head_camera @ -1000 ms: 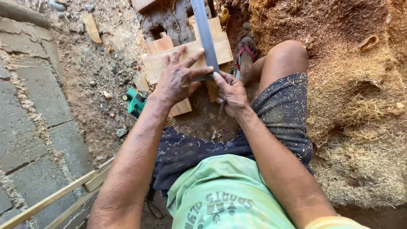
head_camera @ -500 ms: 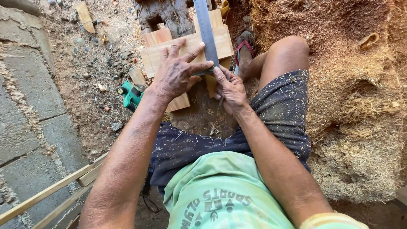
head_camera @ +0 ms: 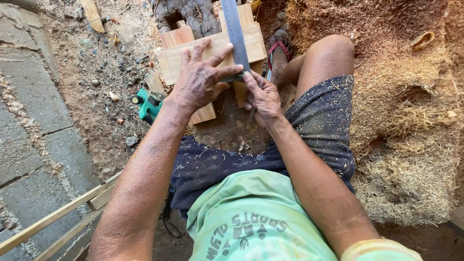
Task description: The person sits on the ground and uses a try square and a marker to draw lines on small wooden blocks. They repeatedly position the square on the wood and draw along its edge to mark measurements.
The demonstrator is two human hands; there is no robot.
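My left hand (head_camera: 200, 79) lies spread over a light wooden board (head_camera: 251, 41), with its thumb and fingers pressing a long grey metal ruler (head_camera: 234, 29) flat on it. The ruler runs from the hand away to the top edge. My right hand (head_camera: 263, 96) is closed at the ruler's near end, next to the left thumb, and a thin dark marking tool, perhaps a pencil, sticks out below it. More wooden pieces (head_camera: 203, 115) lie under the left wrist. I sit on the ground with my right knee (head_camera: 333, 48) raised.
A green power tool (head_camera: 147, 104) lies on the dirt left of my left wrist. Sawdust and shavings (head_camera: 411, 121) are heaped on the right. A sandalled foot (head_camera: 279, 48) rests past the board. Stone paving (head_camera: 29, 111) and thin wooden slats (head_camera: 58, 217) lie at left.
Both hands stay on the ruler and board. The view has shifted slightly, and the right hand's fingers have closed up against the ruler's near end.
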